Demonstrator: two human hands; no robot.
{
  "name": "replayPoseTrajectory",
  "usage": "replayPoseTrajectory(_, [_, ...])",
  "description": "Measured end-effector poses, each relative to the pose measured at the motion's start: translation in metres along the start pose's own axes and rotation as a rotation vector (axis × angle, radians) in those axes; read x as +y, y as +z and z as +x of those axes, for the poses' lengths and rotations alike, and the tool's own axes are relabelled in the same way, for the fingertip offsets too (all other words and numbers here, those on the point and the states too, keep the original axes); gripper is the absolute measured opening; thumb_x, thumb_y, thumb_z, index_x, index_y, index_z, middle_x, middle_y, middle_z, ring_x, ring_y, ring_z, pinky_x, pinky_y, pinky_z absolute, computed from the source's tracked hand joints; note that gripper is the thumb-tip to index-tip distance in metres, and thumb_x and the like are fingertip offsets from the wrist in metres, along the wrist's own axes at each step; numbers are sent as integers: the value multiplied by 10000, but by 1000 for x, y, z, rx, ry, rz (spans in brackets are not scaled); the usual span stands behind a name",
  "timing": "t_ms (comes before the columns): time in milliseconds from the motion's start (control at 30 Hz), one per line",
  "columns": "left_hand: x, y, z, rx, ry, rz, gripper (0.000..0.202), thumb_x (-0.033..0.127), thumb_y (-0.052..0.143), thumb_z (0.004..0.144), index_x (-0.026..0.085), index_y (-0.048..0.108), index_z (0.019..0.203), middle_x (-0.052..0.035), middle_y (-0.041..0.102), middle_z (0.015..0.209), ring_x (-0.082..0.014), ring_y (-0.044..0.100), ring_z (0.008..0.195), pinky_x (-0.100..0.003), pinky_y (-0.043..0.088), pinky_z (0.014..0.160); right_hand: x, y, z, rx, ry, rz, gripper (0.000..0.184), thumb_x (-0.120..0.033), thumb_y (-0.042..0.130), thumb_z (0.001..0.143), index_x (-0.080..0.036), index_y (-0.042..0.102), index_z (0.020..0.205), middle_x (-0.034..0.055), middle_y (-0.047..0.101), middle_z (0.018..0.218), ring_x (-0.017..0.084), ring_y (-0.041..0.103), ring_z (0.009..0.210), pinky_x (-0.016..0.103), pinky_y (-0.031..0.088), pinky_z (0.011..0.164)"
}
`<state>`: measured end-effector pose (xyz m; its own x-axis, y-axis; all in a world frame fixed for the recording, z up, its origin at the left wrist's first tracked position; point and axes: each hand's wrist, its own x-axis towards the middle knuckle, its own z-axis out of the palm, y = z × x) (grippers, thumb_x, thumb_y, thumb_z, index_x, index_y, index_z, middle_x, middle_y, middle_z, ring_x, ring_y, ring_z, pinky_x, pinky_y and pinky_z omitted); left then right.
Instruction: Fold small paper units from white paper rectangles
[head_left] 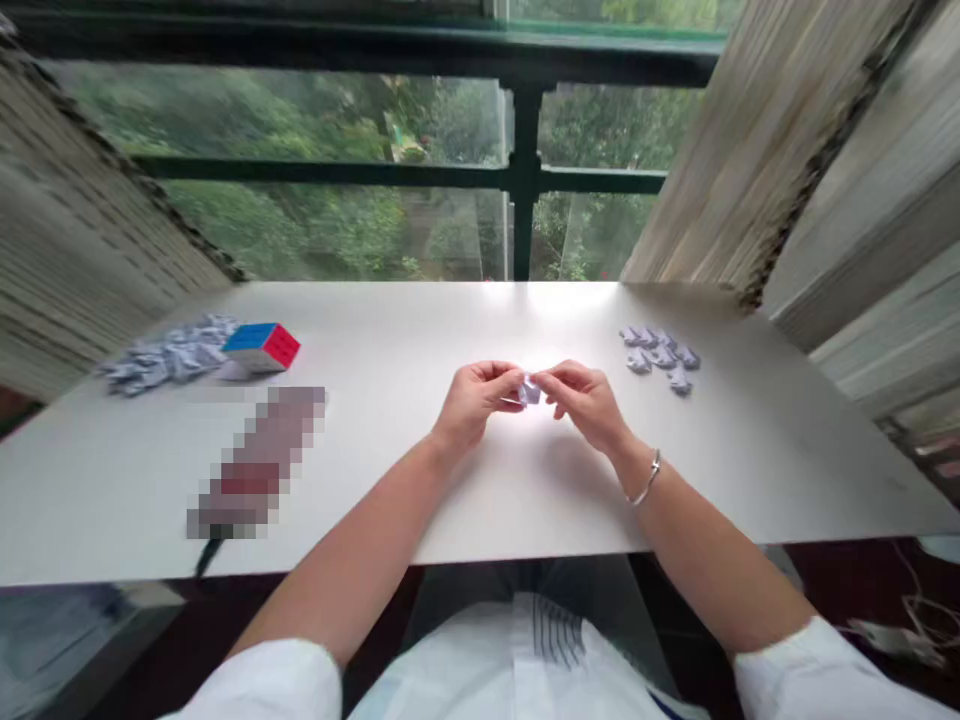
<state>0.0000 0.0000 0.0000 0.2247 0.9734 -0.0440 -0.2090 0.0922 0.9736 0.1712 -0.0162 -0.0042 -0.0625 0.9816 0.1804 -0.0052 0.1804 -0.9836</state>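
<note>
Over the middle of the white table, my left hand and my right hand meet, both pinching a small pale blue-grey folded paper piece between their fingertips. The fingers of both hands are curled closed around it. A silver bracelet sits on my right wrist.
A heap of pale paper pieces lies at the far left beside a coloured puzzle cube. Several small folded paper pieces sit at the far right. A blurred-out oblong object lies at left. A window rises behind the table.
</note>
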Motion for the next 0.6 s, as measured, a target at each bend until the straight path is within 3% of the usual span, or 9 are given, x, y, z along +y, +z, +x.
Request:
replayPoseTrajectory(200, [0, 1, -1, -20, 42, 42, 318, 410, 778, 701, 130, 680, 813, -38, 682, 717, -137, 636, 625, -268, 550, 593, 0, -1, 0, -42, 136, 54, 300, -433, 783, 681, -148, 702, 731, -1, 610, 601, 95, 527, 540, 170, 405, 387])
replayPoseTrajectory(600, [-8, 3, 1, -13, 119, 71, 309, 397, 773, 721, 123, 663, 811, -39, 676, 696, -127, 625, 602, -253, 540, 582, 1, 2, 0, -50, 220, -45, 400, -530, 763, 675, -148, 647, 708, -6, 586, 606, 87, 519, 524, 173, 377, 383])
